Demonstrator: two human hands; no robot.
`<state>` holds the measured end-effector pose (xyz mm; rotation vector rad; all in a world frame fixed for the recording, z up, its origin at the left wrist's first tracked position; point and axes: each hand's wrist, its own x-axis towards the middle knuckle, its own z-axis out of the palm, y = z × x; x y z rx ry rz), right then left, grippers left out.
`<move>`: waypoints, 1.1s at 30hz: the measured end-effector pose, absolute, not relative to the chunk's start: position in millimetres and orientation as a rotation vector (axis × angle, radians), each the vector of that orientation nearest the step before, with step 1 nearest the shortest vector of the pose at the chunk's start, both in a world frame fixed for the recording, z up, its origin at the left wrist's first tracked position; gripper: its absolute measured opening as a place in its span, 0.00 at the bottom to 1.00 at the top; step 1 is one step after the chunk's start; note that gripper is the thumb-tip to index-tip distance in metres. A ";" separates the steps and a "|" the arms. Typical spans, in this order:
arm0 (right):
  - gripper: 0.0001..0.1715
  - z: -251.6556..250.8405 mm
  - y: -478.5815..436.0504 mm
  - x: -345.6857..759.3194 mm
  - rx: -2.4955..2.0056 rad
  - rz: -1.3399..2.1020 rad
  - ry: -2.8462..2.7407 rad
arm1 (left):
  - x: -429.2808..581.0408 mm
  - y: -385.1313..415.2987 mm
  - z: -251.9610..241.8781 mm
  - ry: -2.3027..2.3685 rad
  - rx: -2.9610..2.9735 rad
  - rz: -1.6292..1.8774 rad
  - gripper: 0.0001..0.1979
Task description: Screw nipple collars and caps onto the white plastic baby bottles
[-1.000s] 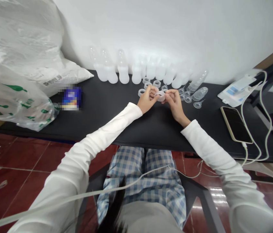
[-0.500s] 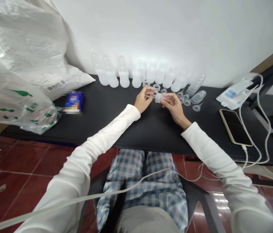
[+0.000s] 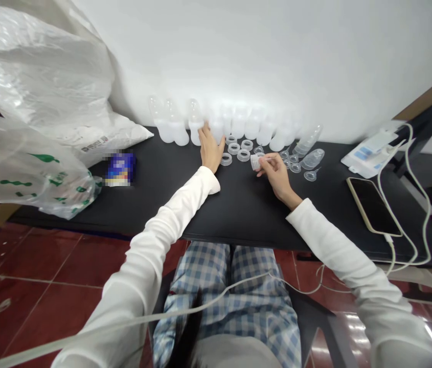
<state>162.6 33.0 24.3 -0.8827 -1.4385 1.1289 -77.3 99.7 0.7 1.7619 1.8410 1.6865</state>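
My right hand (image 3: 276, 175) pinches a baby bottle nipple set in a translucent screw ring (image 3: 255, 162), held just above the black table. My left hand (image 3: 211, 151) reaches to the row of bottles, thumb and fingers apart around the front of a white baby bottle (image 3: 218, 131); whether it touches the bottle I cannot tell. Several loose rings (image 3: 244, 155) lie between my hands. Beyond my right hand are several clear nipples (image 3: 310, 175) and clear dome caps (image 3: 313, 159). At the left of the row, bottles wear clear caps, such as the capped bottle (image 3: 195, 120).
Plastic bags (image 3: 47, 76) and a blue packet (image 3: 120, 168) occupy the left side. On the right lie a phone (image 3: 374, 207) with a charging cable (image 3: 426, 214) and a white power strip (image 3: 369, 149). The wall (image 3: 262, 61) stands right behind the bottles.
My left hand has let go of the ring and nipple and moved left to the bottles, fingers spreading. My right hand keeps the ring and nipple near the same spot.
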 end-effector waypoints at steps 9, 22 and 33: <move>0.31 18.4 38.7 167.6 -0.868 1.094 -1.445 | -80.3 106.6 -8.1 1.997 1.703 1.723 0.23; 0.31 16.5 49.5 176.3 -0.863 1.001 -1.451 | -81.2 33.5 27.1 1.587 2.452 1.372 0.24; 0.28 30.8 34.3 174.6 -0.778 1.078 -1.531 | -81.0 30.7 32.4 1.248 2.491 1.331 0.23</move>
